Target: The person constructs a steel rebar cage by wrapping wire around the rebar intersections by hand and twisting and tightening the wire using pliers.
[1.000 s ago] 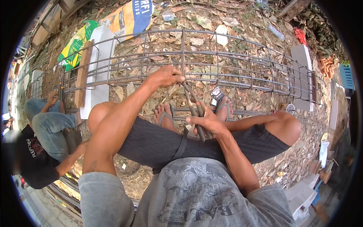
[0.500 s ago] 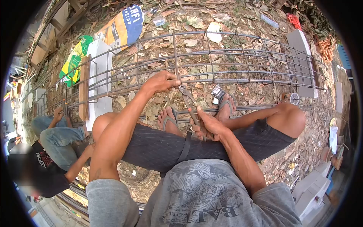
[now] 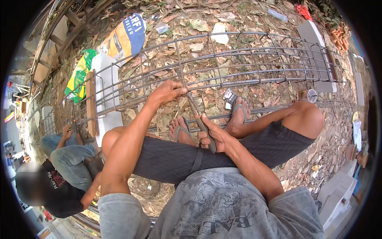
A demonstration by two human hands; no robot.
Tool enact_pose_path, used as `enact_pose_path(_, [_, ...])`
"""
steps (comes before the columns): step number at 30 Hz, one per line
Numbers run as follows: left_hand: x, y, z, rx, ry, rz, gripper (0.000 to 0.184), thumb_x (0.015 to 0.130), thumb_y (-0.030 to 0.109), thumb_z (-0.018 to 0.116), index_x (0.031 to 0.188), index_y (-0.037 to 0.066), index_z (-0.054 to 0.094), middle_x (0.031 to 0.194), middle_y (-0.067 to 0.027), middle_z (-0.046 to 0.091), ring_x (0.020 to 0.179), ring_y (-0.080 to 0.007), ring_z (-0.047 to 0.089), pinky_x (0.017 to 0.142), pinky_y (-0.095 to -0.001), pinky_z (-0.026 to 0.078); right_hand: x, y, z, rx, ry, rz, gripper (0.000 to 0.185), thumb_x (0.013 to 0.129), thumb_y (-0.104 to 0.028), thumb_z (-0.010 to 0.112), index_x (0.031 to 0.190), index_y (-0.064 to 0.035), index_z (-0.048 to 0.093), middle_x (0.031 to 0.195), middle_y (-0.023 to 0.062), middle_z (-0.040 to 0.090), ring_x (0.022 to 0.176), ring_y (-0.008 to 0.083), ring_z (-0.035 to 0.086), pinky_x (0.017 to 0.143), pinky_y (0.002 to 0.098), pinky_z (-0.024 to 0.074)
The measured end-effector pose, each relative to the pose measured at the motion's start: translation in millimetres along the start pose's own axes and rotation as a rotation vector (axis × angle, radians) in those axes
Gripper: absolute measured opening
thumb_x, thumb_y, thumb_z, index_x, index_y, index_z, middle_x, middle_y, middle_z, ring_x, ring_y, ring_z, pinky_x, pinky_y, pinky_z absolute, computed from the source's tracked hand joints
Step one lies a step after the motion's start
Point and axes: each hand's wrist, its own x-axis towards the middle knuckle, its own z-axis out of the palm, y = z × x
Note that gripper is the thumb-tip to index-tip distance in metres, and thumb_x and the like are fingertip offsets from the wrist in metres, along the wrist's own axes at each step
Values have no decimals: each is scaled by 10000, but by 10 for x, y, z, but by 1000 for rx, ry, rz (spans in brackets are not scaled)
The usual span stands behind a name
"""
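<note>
My right hand (image 3: 217,134) is wrapped around the handles of a pair of end-cutting pincers (image 3: 197,113). Their handles are together, and the head meets the near side of a long rebar cage (image 3: 221,81). Right beside that head, my left hand (image 3: 170,92) has its fingers closed at the crossing of a stirrup (image 3: 179,59) and the nearest long bar. The fingertips cover the crossing, so any tie wire there is hidden.
A white block (image 3: 106,75) with a wood piece (image 3: 91,101) supports the cage at left; another pale block (image 3: 314,44) is at right. Printed sacks (image 3: 125,38) lie behind. Loose bars run past my sandalled feet (image 3: 184,129). A co-worker (image 3: 65,179) sits at left, and a cup (image 3: 311,95) stands by my knee.
The pincers' handles have come together, and the tool has swung more upright with its head shifted slightly left. My left hand stays at the crossing. The whole view has tilted a little.
</note>
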Motion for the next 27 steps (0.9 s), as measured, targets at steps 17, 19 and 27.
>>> enact_pose_path(17, [-56,81,-5,87,23,-15,487,954,503,659,1098,48,758,909,-98,758,824,-205,702,796,-405,533,-227,129,176,-1714,979,-959,460,974,-294,638,1256,54,528,980,289,664,810,514,654,730,569,517])
enact_pose_path(19, [-49,60,-2,86,23,-8,468,965,488,652,1093,51,758,910,-97,759,818,-200,697,795,-398,532,-161,117,99,-1659,869,-787,491,1014,-399,585,1245,33,550,928,219,677,748,432,673,651,511,545])
enact_pose_path(27, [2,2,-13,108,23,5,440,981,457,646,1073,39,750,912,-90,753,808,-179,685,799,-384,530,-235,-145,39,-313,64,-59,703,1057,-655,341,1317,-32,536,886,87,688,687,150,687,553,290,554])
